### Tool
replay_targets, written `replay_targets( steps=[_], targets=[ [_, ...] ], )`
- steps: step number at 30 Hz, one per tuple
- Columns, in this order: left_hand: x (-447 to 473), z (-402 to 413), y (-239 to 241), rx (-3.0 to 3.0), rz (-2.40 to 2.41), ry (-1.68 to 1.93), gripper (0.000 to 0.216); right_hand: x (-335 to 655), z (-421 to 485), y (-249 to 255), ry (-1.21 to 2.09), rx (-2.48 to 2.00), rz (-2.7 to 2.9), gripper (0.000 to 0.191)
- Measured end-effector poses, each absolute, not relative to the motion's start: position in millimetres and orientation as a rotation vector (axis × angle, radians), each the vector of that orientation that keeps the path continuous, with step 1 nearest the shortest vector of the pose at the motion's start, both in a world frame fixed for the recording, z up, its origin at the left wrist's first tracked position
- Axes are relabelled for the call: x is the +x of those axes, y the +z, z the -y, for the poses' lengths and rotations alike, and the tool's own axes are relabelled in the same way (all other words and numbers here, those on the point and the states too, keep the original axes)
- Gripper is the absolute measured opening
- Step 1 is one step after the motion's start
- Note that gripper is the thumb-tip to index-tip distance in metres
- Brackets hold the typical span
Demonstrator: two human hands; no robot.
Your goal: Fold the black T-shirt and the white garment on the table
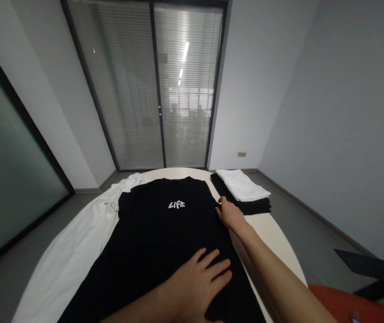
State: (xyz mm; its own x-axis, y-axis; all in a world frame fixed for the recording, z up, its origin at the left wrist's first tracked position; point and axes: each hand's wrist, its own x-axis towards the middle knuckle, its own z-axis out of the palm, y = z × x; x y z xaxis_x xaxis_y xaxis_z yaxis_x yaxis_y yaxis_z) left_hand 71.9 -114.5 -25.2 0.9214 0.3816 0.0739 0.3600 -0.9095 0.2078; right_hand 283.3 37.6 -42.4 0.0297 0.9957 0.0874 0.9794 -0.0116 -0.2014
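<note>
A black T-shirt [165, 237] with a small white print on its chest lies spread over the table, collar at the far end. My left hand [201, 280] rests flat on its lower part, fingers spread. At the shirt's right edge, near the sleeve, my right hand [231, 214] is closed with the fabric between thumb and fingers. The sleeve on that side is mostly hidden by this hand. Just beyond the right hand sits a stack of folded black garments [254, 207], topped by a folded white garment [242, 185].
White crumpled cloth [77, 242] covers the left side of the rounded, pale table [279, 242]. An orange seat [340, 303] and a black chair part [373, 267] stand at the lower right. Glass panels with blinds [188, 134] are behind the table.
</note>
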Motion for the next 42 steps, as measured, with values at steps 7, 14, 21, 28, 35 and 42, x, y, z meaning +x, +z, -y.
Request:
replay_targets(
  steps=[7, 14, 21, 28, 35, 42],
  targets=[
    [76, 111, -26, 3.045, -0.445, 0.189, 0.067, 286, -39, -43, 0.192, -2.096, 2.071, 0.040],
    [82, 108, -37, 3.086, -0.438, 0.296, 0.057, 291, -42, -45, 0.220, -2.061, 2.086, 0.038],
    [82, 107, -43, 3.138, -0.455, 0.266, 0.035, 292, -43, -46, 0.240, -2.062, 2.079, 0.033],
    [86, 112, -32, 3.140, -0.195, 0.302, 0.039, 291, -42, -44, 0.229, -2.070, 2.089, 0.034],
    [90, 118, -42, 3.107, -0.242, 0.325, 0.041, 292, -43, -44, 0.252, -2.072, 2.050, 0.034],
    [87, 113, -45, 2.963, -0.293, 0.342, 0.039, 291, -49, -50, 0.353, -1.957, 1.853, 0.035]
  ],
)
